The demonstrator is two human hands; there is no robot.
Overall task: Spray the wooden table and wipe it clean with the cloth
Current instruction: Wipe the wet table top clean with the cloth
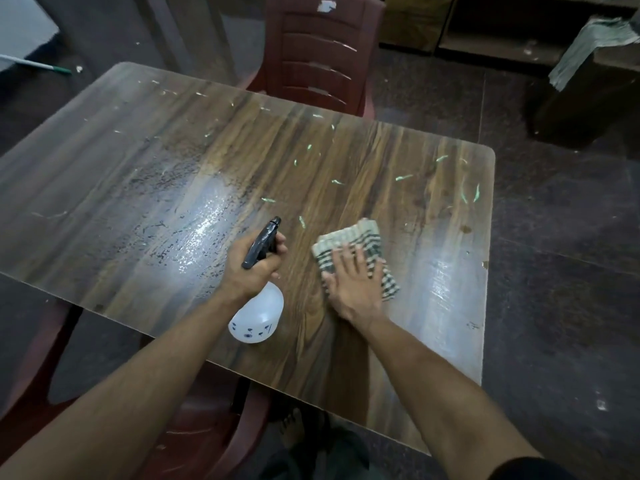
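The wooden table (346, 161) fills the middle of the view, with small pale green scraps scattered over it and a wet sheen of droplets left of centre. My left hand (251, 268) grips the neck of a white spray bottle (258, 317) with a black nozzle pointing away over the table. My right hand (355, 280) lies flat, fingers spread, pressing on a folded green-and-white checked cloth (360, 242) on the table's right part.
A dark red plastic chair (322, 53) stands at the table's far side, and another red chair (207, 420) is under the near edge. A low wooden shelf (502, 32) and a draped cloth (588, 46) stand at the back right. My bare foot (292, 427) shows below.
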